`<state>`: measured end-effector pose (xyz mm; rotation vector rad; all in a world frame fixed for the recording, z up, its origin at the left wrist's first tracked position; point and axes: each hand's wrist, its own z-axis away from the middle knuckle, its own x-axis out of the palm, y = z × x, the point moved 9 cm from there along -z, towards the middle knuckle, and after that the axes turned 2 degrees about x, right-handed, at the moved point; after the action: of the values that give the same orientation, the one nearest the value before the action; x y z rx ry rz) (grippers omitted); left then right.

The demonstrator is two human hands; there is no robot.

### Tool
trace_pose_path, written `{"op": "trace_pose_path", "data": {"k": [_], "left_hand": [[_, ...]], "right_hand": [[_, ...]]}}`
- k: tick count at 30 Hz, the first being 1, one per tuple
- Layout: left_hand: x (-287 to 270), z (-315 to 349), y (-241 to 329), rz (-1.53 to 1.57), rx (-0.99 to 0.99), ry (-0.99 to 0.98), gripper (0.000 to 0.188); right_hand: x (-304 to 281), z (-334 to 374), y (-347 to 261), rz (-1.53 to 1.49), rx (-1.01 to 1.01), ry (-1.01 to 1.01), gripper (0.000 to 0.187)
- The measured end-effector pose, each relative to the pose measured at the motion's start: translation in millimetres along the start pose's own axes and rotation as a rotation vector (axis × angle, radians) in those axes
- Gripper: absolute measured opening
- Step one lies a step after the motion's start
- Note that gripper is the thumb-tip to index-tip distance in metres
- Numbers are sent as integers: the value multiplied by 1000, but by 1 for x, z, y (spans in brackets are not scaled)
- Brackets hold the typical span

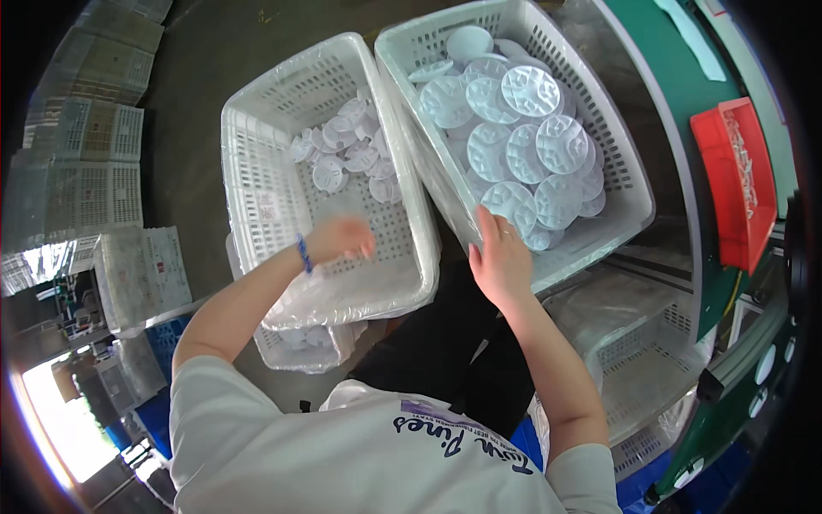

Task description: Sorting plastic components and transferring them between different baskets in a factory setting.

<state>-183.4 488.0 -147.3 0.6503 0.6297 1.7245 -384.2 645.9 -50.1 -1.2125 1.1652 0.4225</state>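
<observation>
My left hand, with a blue band at its wrist, hangs over the left white crate. Motion blurs its fingers, and I cannot make out anything in them. Small white round plastic parts lie in a loose heap on the far side of that crate. My right hand reaches over the near edge of the right white crate, thumb and fingers apart. Its fingertips are at a translucent white plastic disc, and whether they touch it is unclear. Several such discs overlap in a pile there.
A green bench runs along the right, bearing a red bin with small pale parts. Below the right crate is another white crate. A smaller white container sits under the left crate's near end. Stacked crates stand at far left.
</observation>
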Motion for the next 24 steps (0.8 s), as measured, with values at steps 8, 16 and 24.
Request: {"op": "trace_pose_path", "data": {"k": [8,16,24], "left_hand": [[-180,-115,45,-531,298,930,54],[-264,-184,-17,-146,203,1232,87],[-281,-161,-29,-26,137,1340,46]], "right_hand": [[58,-69,9,273,145,-103,34],[62,-75,2,256,150,-123,38],[63,-76,12,241,197,-159,34]]}}
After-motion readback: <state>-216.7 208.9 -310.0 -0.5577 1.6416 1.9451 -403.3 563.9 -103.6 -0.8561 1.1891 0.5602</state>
